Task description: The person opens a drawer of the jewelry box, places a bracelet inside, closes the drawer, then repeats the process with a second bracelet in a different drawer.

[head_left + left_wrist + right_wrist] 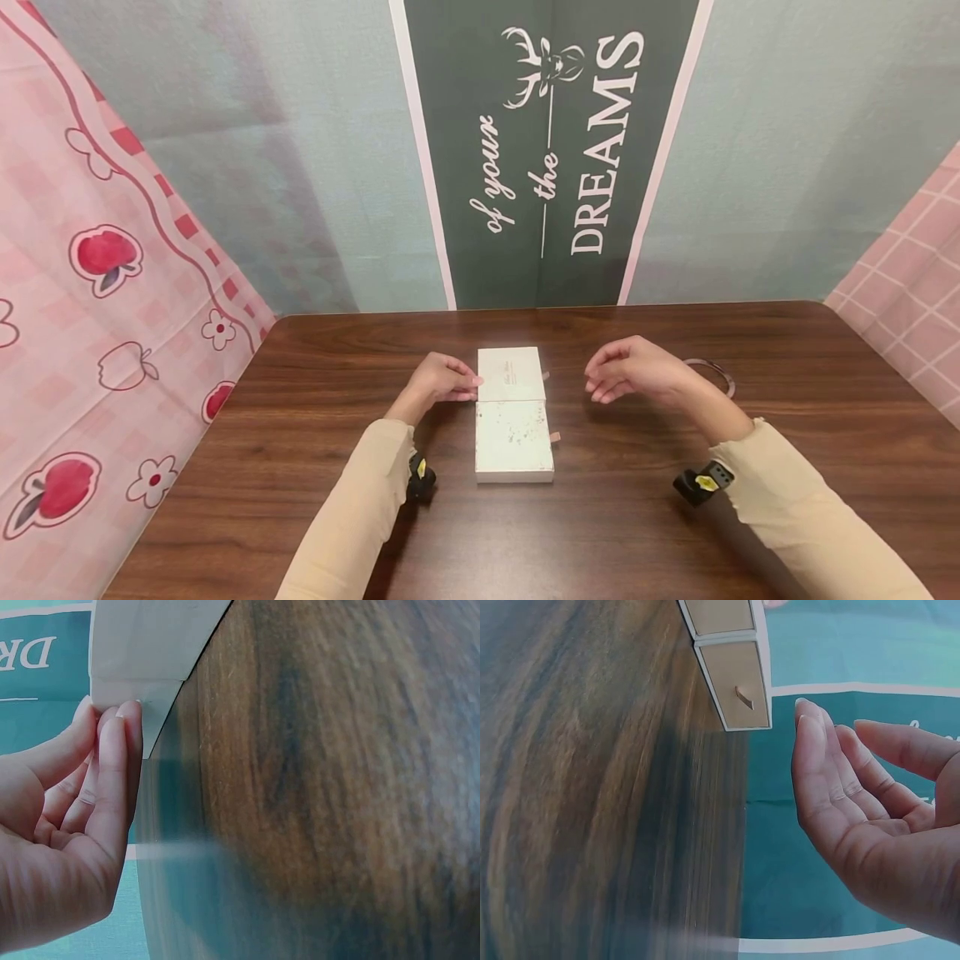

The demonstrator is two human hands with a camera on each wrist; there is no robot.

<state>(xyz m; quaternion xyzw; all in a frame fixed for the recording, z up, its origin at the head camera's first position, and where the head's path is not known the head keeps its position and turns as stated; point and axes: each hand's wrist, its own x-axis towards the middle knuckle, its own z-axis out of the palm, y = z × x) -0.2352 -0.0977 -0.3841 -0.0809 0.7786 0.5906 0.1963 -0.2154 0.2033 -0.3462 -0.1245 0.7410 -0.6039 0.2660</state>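
Two white drawer boxes lie end to end on the table: a far box (510, 367) with small print on top and a near box (513, 454) with a speckled top. A ribbon tab (555, 437) sticks out of the near one's right side; the right wrist view shows a tan drawer front (731, 686) in a white frame. My left hand (442, 379) touches the far box's left edge with its fingertips, fingers fairly straight. Right of the boxes, my right hand (633, 367) hovers with loosely bent fingers, holding nothing.
A thin ring-shaped item (720, 372) lies behind the right wrist, partly hidden by it. The brown wooden table (300, 500) ends at a hanging cloth (540, 283) with lettering. Patterned cloths hang at left and right.
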